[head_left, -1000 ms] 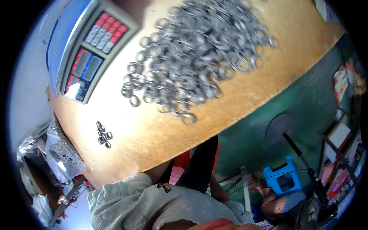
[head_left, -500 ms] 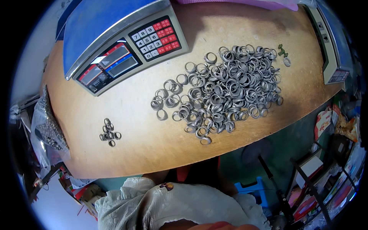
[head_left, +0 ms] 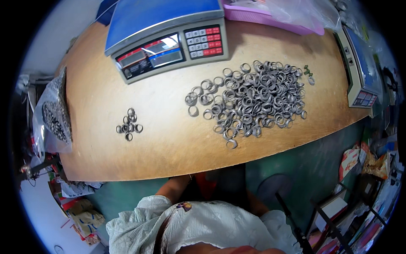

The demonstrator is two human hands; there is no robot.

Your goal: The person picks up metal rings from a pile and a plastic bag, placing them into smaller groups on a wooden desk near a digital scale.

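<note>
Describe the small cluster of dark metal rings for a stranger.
On the tan wooden tabletop, find the left-hand blue-topped, beige scale. In front of its left end lies the cluster of dark metal rings, smaller and darker than the grey metal ring heap to its right.

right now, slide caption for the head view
A large pile and a small cluster of rings on a tabletop near a blue-topped scale.

Digits on white keys (head_left: 195, 41) of blue-topped scale (head_left: 167, 30).

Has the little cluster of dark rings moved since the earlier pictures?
No. The little cluster of dark rings keeps its place on the near side of the left digital scale; only the camera view shifted.
</note>
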